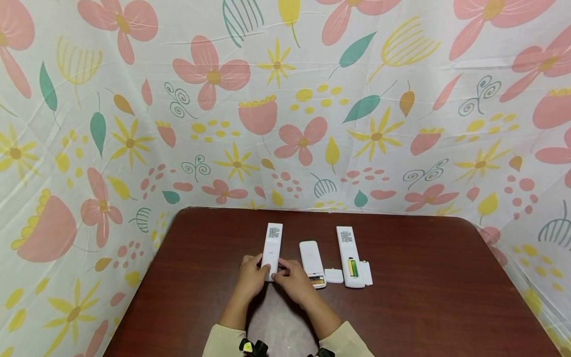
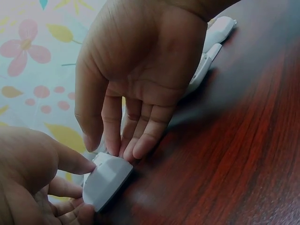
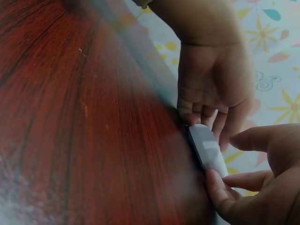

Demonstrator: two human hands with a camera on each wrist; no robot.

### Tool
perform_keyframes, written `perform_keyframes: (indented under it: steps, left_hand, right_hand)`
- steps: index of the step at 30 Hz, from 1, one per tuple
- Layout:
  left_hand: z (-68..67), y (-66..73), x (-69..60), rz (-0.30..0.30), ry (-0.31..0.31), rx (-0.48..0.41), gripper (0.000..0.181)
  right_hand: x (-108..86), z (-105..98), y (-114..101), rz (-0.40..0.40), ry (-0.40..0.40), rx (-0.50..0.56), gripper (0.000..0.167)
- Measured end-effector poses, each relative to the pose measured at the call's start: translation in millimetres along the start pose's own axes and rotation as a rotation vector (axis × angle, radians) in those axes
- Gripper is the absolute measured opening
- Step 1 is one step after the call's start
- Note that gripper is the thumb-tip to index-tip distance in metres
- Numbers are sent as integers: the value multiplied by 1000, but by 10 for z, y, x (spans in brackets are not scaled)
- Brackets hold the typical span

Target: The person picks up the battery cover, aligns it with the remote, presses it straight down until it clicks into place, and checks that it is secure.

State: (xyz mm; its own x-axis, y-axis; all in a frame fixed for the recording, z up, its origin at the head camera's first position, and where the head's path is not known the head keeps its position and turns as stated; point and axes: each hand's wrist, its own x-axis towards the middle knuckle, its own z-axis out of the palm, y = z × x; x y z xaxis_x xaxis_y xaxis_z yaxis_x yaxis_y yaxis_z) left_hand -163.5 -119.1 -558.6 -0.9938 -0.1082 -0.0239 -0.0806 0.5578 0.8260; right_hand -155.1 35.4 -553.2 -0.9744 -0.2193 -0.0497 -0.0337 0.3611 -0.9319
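A long white remote control [image 1: 273, 240] lies back side up, its printed label at the far end. My left hand [image 1: 251, 277] grips its left side, with the thumb on top. On the opposite side my right hand [image 1: 294, 281] holds the near right corner between thumb and fingers. In the left wrist view the remote's near end [image 2: 108, 180] shows between both hands, and my left hand [image 2: 33, 173] is at lower left. The right wrist view has the remote [image 3: 206, 147] between my right hand [image 3: 262, 183] and the left hand above. Fingers hide parts of its sides.
Right of it lies a shorter white remote [image 1: 311, 255] with an orange-brown battery in its open compartment. Its loose cover [image 1: 333, 275] is beside it. Another long remote [image 1: 345, 248] shows a green battery [image 1: 353, 267], its cover [image 1: 366, 273] alongside. Patterned cloth [image 1: 285, 124] borders the brown table [image 1: 424, 297].
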Motion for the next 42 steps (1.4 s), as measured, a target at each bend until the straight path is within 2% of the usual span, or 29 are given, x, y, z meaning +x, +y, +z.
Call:
perform_keyframes:
  steps: [6,11,19,26,31,36,42]
  left_hand:
    - [-6,1,0,-16,13,-30,54]
    - [-18,-13,32,-12,73,-79,50]
    - [-113,20,50,1,125,-131,32]
    - [-120,116,20,-34,96,-251,25]
    - [-99,201,-2,-13,79,-269,25]
    - [-72,295,-22,12,51,-263,26]
    - [4,359,-48,43,1,-276,28]
  right_hand:
    - [-8,12,-11,-1,10,21,60]
    - [-9,12,-38,-6,33,45,59]
    - [-37,-52,-139,-30,56,65,39]
    - [-58,-140,-215,-4,61,154,27]
    - [-81,-206,-245,1,83,160,24]
    - [-106,-272,-263,-26,101,128,22]
    - [-138,-356,-249,-61,125,136,21]
